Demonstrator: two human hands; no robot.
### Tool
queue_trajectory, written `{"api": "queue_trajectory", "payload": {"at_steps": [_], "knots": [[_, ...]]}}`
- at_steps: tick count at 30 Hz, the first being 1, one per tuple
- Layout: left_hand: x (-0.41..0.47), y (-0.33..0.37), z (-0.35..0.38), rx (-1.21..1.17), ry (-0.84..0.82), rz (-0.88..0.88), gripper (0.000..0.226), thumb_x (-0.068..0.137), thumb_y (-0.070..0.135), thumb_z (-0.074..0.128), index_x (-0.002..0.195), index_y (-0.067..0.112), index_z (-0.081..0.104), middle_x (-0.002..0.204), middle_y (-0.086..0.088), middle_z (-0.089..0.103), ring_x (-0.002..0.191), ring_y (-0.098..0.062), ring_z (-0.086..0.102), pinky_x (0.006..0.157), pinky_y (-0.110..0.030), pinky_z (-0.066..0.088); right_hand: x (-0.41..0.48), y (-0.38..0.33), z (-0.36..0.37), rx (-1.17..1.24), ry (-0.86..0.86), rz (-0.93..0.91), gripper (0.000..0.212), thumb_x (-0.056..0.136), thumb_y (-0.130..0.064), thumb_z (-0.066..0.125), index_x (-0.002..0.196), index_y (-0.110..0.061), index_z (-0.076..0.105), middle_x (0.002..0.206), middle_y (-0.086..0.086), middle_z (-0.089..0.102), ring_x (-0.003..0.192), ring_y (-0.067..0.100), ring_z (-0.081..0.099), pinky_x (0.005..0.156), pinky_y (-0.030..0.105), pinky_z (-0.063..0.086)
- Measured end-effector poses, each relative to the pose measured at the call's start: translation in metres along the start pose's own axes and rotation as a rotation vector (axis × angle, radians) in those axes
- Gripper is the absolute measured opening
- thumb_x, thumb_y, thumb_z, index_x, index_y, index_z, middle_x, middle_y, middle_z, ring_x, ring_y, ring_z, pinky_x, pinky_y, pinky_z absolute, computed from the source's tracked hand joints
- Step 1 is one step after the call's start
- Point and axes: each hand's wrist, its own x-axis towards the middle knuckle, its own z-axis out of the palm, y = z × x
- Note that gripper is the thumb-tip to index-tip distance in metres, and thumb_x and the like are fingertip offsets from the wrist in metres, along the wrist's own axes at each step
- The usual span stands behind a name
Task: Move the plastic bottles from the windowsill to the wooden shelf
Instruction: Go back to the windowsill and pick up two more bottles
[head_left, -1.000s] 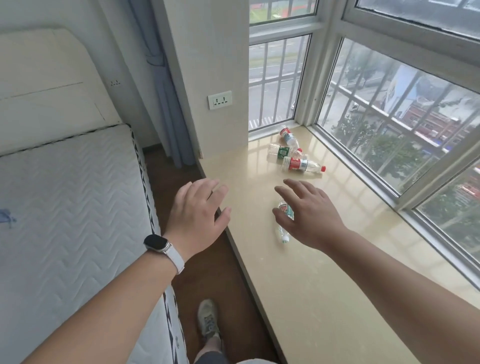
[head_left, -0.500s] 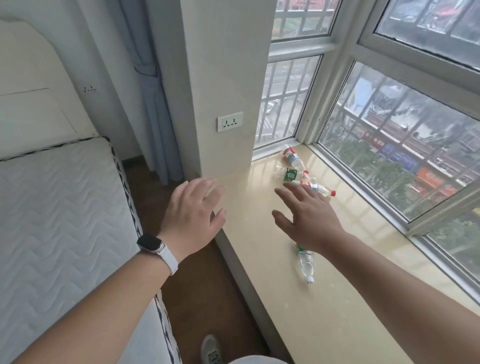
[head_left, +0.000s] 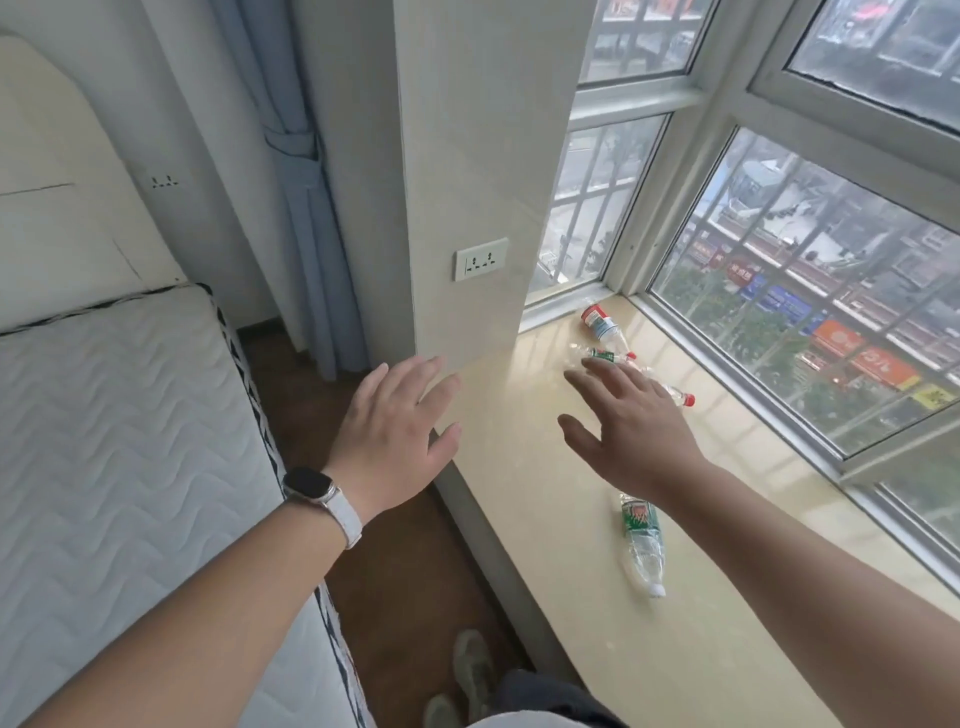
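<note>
Fingers (head_left: 602, 376) on both hands are straight and spread, holding nothing. Left hand (head_left: 395, 431) hovers at the sill (head_left: 545, 545) edge, right hand (head_left: 634, 431) over it. Three bottles (head_left: 600, 322) lie in the far corner and the near bottle (head_left: 642, 540) by my wrist; contents unclear. A second ago the near bottle was under my palm.

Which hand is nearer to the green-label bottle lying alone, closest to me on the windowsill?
Right. The right hand hovers just beyond the green-label bottle; the left hand is farther left, at the edge of the windowsill.
</note>
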Motion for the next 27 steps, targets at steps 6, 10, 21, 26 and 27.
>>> {"api": "queue_trajectory", "payload": {"at_steps": [6,10,21,26,27], "knots": [[0.045,0.002,0.027,-0.005,-0.067,0.056,0.046,0.088,0.032,0.068,0.13,0.013,0.062,0.137,-0.012,0.058,0.13,-0.034,0.051,0.11,-0.054,0.034,0.02,0.022,0.026,0.028,-0.086,0.061,0.053,0.09,-0.046,0.056,0.134,-0.018,0.054,0.14,0.008,0.051,0.126,0.031,0.046,0.098,0.043,0.036],[0.09,0.004,0.035,0.007,-0.117,0.097,0.045,0.09,0.037,0.057,0.128,0.014,0.062,0.136,-0.01,0.059,0.128,-0.033,0.053,0.11,-0.052,0.034,0.049,0.043,0.037,0.082,-0.09,0.111,0.053,0.091,-0.047,0.053,0.136,-0.019,0.051,0.144,0.007,0.048,0.128,0.03,0.044,0.1,0.044,0.037],[0.218,0.036,0.071,0.01,-0.222,0.266,0.055,0.09,0.043,0.041,0.131,0.012,0.061,0.137,-0.011,0.059,0.128,-0.034,0.053,0.104,-0.05,0.041,0.097,0.131,0.052,0.165,0.011,0.215,0.051,0.09,-0.044,0.057,0.131,-0.015,0.057,0.137,0.01,0.053,0.123,0.032,0.048,0.099,0.043,0.039],[0.259,0.062,0.102,-0.043,-0.241,0.391,0.052,0.092,0.042,0.045,0.131,0.013,0.063,0.138,-0.01,0.059,0.128,-0.033,0.054,0.107,-0.051,0.038,0.085,0.167,0.054,0.166,0.01,0.344,0.05,0.088,-0.042,0.059,0.13,-0.014,0.058,0.134,0.01,0.055,0.122,0.032,0.049,0.098,0.045,0.041],[0.267,0.066,0.11,-0.061,-0.238,0.417,0.05,0.091,0.04,0.05,0.131,0.013,0.063,0.138,-0.01,0.059,0.128,-0.034,0.054,0.107,-0.052,0.038,0.081,0.173,0.055,0.163,0.016,0.368,0.049,0.087,-0.04,0.062,0.127,-0.012,0.06,0.131,0.011,0.057,0.119,0.033,0.052,0.096,0.045,0.043]]}}
